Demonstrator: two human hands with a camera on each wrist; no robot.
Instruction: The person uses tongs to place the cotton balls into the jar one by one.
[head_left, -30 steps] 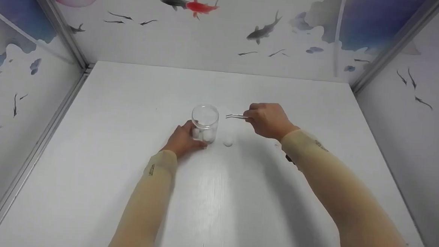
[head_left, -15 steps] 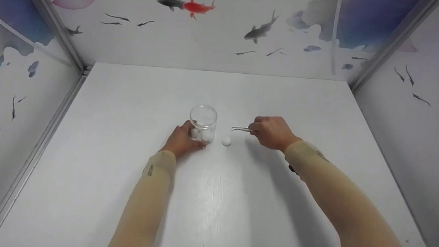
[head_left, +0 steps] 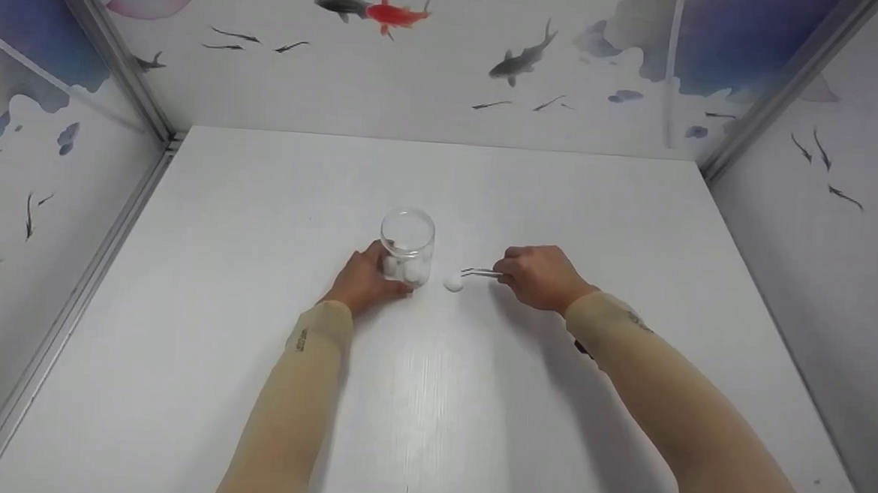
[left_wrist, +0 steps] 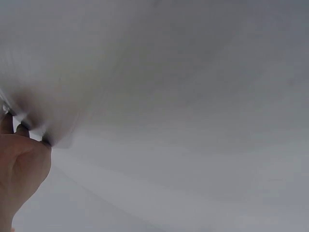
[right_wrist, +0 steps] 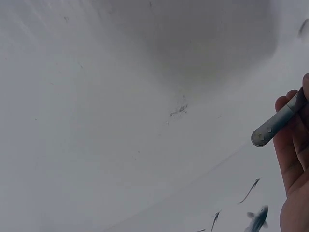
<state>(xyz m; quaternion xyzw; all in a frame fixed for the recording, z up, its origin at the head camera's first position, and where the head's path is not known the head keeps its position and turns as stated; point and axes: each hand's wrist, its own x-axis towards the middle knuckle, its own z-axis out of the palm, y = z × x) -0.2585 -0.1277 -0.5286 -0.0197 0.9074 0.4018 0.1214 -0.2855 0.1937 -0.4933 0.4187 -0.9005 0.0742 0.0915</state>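
My left hand (head_left: pixel 364 280) grips a clear jar (head_left: pixel 408 234) low on its left side, fingers behind and thumb in front. Several white cotton balls (head_left: pixel 412 268) lie at the bottom of the jar, which has no lid on. Just right of it, one loose cotton ball (head_left: pixel 453 283) sits on the table. From the right, my right hand (head_left: pixel 546 277) pinches metal tweezers (head_left: pixel 483 273), whose parted tips are right at that ball's upper right edge. The right wrist view shows the rounded rear end of the tweezers (right_wrist: pixel 273 128) sticking out past the fingers.
A white table (head_left: pixel 261 192) spreads under both hands. Behind it and at both sides stand white panels (head_left: pixel 448 67) printed with fish. Metal rails (head_left: pixel 111 41) run along the corners. Beige sleeves (head_left: pixel 280 403) cover both forearms.
My right hand has come down toward the front, bringing the tweezer tips from beside the jar's rim to the loose cotton ball. My left hand and the jar have stayed in place.
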